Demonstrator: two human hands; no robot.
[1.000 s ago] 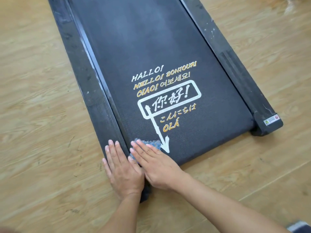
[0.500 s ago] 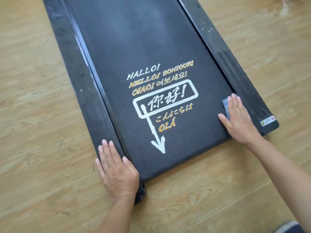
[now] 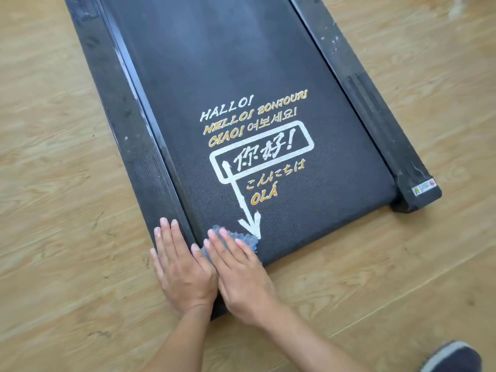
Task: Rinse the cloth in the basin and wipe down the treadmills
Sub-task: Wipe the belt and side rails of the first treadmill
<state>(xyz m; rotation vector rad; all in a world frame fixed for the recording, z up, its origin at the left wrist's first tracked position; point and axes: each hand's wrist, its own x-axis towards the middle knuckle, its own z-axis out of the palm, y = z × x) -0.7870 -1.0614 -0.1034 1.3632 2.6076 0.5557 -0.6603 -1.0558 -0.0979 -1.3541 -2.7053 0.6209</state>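
Observation:
A black treadmill (image 3: 241, 63) lies flat on the wooden floor, its belt printed with white and gold greetings and a white arrow. A blue-grey cloth (image 3: 248, 240) sits on the belt's near left corner, by the arrow's tip. My right hand (image 3: 241, 275) presses flat on the cloth and covers most of it. My left hand (image 3: 179, 267) lies flat, fingers together, on the near end of the treadmill's left side rail, touching my right hand. No basin is in view.
Light wooden floor (image 3: 53, 237) surrounds the treadmill. The right side rail ends in a corner cap with a small warning sticker (image 3: 424, 187). The toe of a dark shoe (image 3: 453, 358) shows at the bottom right.
My right hand has swept the cloth from the belt's near right edge back across to the near left corner. My left hand has stayed on the left rail.

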